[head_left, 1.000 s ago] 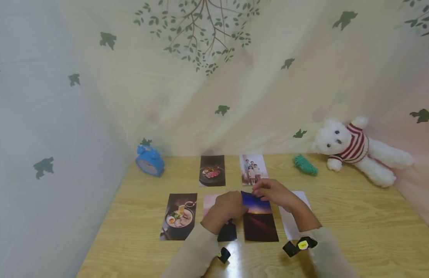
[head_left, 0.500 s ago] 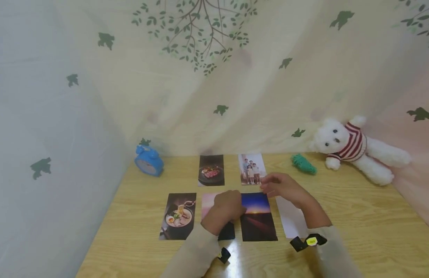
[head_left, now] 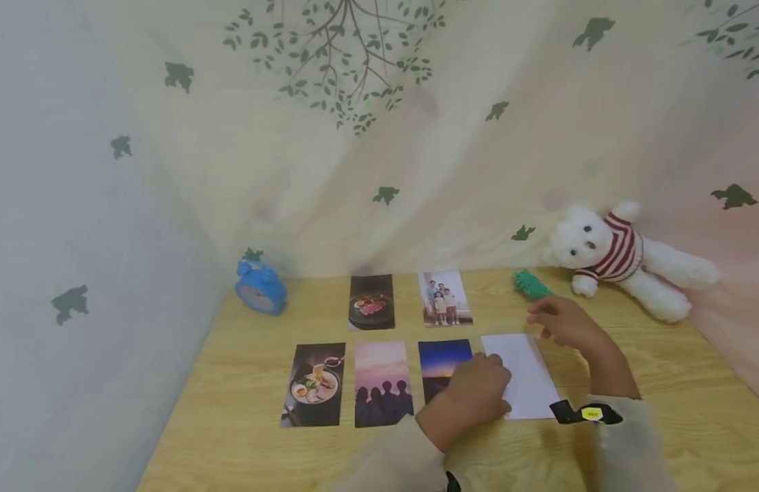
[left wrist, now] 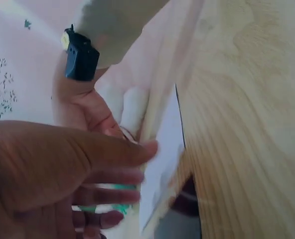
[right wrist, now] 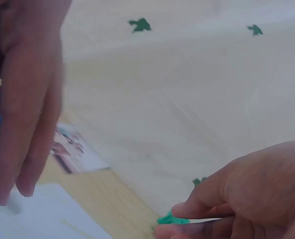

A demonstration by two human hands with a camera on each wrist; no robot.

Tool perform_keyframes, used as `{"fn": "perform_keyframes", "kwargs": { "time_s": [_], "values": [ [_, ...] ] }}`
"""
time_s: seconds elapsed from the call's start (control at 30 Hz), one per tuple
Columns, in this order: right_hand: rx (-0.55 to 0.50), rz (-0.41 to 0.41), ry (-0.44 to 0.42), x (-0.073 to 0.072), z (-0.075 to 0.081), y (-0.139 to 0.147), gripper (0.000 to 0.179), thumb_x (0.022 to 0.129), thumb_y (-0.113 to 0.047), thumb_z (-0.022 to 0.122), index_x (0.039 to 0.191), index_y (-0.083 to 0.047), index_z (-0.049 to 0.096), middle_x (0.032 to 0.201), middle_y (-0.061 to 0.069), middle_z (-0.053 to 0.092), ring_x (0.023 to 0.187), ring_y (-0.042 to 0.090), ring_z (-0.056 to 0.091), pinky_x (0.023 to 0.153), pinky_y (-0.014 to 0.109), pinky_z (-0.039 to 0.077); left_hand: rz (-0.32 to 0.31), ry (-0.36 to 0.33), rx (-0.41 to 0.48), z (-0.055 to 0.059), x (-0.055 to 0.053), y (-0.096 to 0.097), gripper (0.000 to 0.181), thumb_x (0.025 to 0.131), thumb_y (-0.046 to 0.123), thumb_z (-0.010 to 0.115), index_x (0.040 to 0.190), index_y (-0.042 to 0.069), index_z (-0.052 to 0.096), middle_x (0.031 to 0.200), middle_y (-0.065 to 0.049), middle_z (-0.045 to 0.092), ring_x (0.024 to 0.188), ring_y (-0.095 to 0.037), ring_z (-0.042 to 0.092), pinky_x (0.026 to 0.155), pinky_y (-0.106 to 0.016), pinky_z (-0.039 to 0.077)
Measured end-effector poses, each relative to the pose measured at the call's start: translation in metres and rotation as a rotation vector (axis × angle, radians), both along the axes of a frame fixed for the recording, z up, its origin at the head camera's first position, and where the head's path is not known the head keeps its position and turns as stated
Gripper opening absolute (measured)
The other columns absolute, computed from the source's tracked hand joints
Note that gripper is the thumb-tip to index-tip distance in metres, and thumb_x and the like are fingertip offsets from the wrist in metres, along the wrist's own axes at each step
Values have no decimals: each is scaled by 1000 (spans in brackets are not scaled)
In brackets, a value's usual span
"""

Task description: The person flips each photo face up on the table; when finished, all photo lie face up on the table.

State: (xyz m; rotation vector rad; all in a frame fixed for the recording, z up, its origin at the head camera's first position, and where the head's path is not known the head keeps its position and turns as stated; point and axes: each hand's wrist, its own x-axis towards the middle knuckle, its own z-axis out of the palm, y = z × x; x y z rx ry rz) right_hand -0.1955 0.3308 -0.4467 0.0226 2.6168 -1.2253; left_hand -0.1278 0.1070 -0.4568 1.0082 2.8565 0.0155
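In the head view my left hand [head_left: 468,396] hovers at the gap between the sunset photo [head_left: 444,355] and a blank white card [head_left: 524,383], covering part of each. Its fingers look loosely straight in the left wrist view, with nothing between them; whether a fingertip touches the white card is unclear. My right hand [head_left: 570,328] is raised beyond that card's upper right corner. Thumb and fingers stand slightly bent and apart, holding nothing. Left of the sunset lie a photo of silhouetted people under a pink sky [head_left: 382,376] and a ramen photo [head_left: 314,383].
Behind them are a steak photo [head_left: 371,301] and a family photo [head_left: 444,297]. A blue alarm clock [head_left: 260,287] stands at the back left. A green knobbly object [head_left: 530,283] and a white teddy bear [head_left: 619,246] in a striped sweater lie back right, against the curtain [head_left: 318,198].
My left hand has moved right, from the pink-sky photo to the white card, uncovering that photo. My right hand has drawn away to the right from the sunset photo.
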Motion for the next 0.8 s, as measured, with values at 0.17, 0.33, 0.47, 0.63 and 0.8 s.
{"fn": "perform_keyframes", "kwargs": {
  "time_s": [0.17, 0.33, 0.47, 0.63, 0.8],
  "values": [
    [-21, 28, -73, 3, -5, 13, 39, 109, -20, 54, 134, 11, 53, 91, 10, 64, 71, 16, 56, 58, 30, 47, 45, 75, -131, -4, 5, 18, 27, 83, 57, 84, 97, 36, 76, 104, 16, 65, 98, -7, 53, 73, -24, 50],
    [-43, 60, -96, 3, -12, 17, 37, 109, -19, 56, 130, 11, 55, 93, 7, 62, 69, 16, 53, 55, 28, 44, 47, 72, -135, -8, 5, 19, 31, 82, 59, 85, 102, 36, 77, 105, 16, 64, 101, -7, 53, 76, -24, 51],
    [-48, 57, -91, 0, -14, 16, 34, 108, -19, 58, 127, 9, 57, 90, 6, 61, 64, 14, 51, 53, 28, 42, 40, 65, -115, -7, 2, 19, 35, 82, 59, 86, 105, 35, 78, 106, 15, 64, 99, -7, 54, 76, -24, 51],
    [-57, 65, -77, -5, -18, 15, 29, 108, -15, 57, 122, 9, 58, 78, 1, 56, 60, 12, 48, 55, 28, 43, 48, 37, -103, -7, -2, 18, 36, 80, 57, 88, 107, 35, 77, 106, 15, 64, 97, -7, 54, 75, -23, 51],
    [-94, 55, -52, -6, -18, 19, 34, 108, -13, 53, 130, 14, 54, 100, 10, 66, 81, 13, 61, 72, 30, 55, 34, -10, -90, -6, -8, 14, 37, 83, 53, 88, 110, 31, 77, 107, 14, 65, 95, -7, 54, 74, -23, 50]
  ]
}}
